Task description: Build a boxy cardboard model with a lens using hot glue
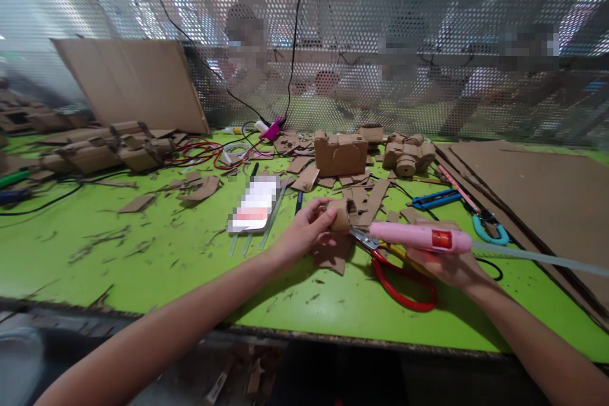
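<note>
My left hand [314, 223] is closed around a small rolled cardboard ring [340, 214], its opening turned to the right. In my right hand [445, 260] is a pink hot glue gun [404, 236], held level with its nozzle pointing left, close to the ring. A clear glue stick [533, 256] sticks out of the gun's back end. Below the gun lie scissors with red handles [399, 295], their blades partly under the ring. A cardboard scrap [333, 259] lies on the green table beneath my left hand.
Cardboard cameras [409, 153] and a cardboard camera body [340, 155] stand at the back. A phone [255, 203], a blue cutter [436, 199], turquoise-handled pliers [490, 229] and loose scraps lie around. Large cardboard sheets [537, 196] cover the right side. A perforated metal screen [333, 25] rises behind.
</note>
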Tool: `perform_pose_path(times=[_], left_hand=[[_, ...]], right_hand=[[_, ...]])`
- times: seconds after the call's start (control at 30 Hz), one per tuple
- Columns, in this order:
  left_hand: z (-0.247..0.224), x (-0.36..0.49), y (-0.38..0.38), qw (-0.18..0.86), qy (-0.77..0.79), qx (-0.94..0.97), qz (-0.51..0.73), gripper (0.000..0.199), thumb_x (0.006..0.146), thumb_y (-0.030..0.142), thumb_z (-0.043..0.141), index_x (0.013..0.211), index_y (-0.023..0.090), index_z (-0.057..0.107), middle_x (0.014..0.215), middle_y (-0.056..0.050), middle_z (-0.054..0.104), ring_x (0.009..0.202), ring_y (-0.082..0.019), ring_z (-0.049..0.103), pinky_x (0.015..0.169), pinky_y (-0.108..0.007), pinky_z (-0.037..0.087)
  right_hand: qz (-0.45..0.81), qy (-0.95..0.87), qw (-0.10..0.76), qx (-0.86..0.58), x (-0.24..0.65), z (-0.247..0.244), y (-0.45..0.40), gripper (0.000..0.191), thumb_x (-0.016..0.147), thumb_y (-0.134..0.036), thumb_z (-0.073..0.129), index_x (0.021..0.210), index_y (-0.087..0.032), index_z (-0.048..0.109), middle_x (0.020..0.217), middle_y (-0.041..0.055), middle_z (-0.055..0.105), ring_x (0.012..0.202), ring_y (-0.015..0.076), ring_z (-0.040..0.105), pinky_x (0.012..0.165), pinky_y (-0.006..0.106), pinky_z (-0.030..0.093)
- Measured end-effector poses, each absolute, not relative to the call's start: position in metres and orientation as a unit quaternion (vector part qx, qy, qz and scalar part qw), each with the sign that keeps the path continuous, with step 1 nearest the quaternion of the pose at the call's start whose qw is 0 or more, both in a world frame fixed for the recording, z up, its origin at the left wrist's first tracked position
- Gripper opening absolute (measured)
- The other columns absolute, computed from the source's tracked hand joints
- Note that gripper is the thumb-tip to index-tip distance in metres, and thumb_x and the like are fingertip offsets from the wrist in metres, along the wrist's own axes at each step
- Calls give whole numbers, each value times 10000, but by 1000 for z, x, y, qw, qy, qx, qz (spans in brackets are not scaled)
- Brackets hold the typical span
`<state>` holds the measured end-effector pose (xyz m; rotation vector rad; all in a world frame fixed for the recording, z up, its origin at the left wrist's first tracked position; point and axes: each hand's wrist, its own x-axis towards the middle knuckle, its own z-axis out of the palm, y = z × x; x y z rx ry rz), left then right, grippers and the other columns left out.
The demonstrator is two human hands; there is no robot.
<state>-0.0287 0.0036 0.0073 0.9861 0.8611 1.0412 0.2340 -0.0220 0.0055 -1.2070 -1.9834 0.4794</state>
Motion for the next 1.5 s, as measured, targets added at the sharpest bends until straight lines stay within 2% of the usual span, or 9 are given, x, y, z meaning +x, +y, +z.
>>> perform_pose_path(times=[0.2, 0.53, 0.83, 1.0, 1.13, 1.23, 1.5], left_hand=[[7, -29, 3, 665, 396, 445, 450, 241, 905, 286, 675, 1107, 179, 600, 955, -67, 688, 618, -85, 628, 514, -180, 526], [9, -30, 1, 665, 403, 447, 442, 258, 867, 288, 724, 1086, 205, 617, 914, -50, 695, 592, -82, 619, 508, -182, 507], [6, -31, 3, 662, 387, 465, 441, 260, 862, 305, 726, 1079, 211, 618, 893, -35, 686, 526, -69, 613, 474, -179, 498], [2, -32, 5, 661, 383, 463, 449, 314, 840, 347, 751, 1086, 202, 621, 912, -53, 696, 544, -72, 617, 486, -177, 503], [4, -31, 5, 661, 373, 461, 460, 321, 826, 340, 763, 1078, 193, 628, 942, -60, 693, 569, -73, 612, 493, -184, 513], [6, -31, 4, 663, 371, 455, 464, 292, 823, 307, 765, 1054, 191, 629, 918, -51, 682, 589, -84, 615, 494, -189, 517], [5, -31, 4, 666, 371, 453, 461, 316, 814, 316, 770, 1073, 197, 632, 939, -54, 681, 602, -85, 611, 495, -185, 506]], right_hand=[[198, -768, 376, -479, 233, 5, -22, 338, 748, -380, 629, 541, -261, 391, 520, -4, 421, 528, 183, 421, 524, 369, 399], [189, -773, 364, -483, 225, 22, -26, 391, 758, -415, 629, 510, -259, 369, 506, 5, 457, 500, 174, 414, 471, 356, 375], [223, -769, 358, -481, 227, 24, -26, 261, 788, -421, 642, 593, -273, 552, 587, 42, 560, 619, 255, 571, 577, 440, 514], [269, -754, 358, -479, 230, 22, -26, 219, 782, -443, 682, 667, -264, 630, 615, 34, 625, 559, 232, 597, 527, 406, 532], [278, -757, 369, -462, 229, 18, -27, 198, 802, -455, 670, 724, -272, 668, 720, 51, 677, 697, 273, 663, 635, 435, 579], [285, -756, 374, -455, 228, 19, -27, 189, 825, -463, 660, 801, -276, 675, 798, 50, 697, 738, 270, 669, 674, 444, 591], [275, -752, 377, -465, 226, 25, -28, 191, 828, -485, 670, 817, -295, 662, 720, 41, 652, 707, 269, 658, 585, 416, 577]])
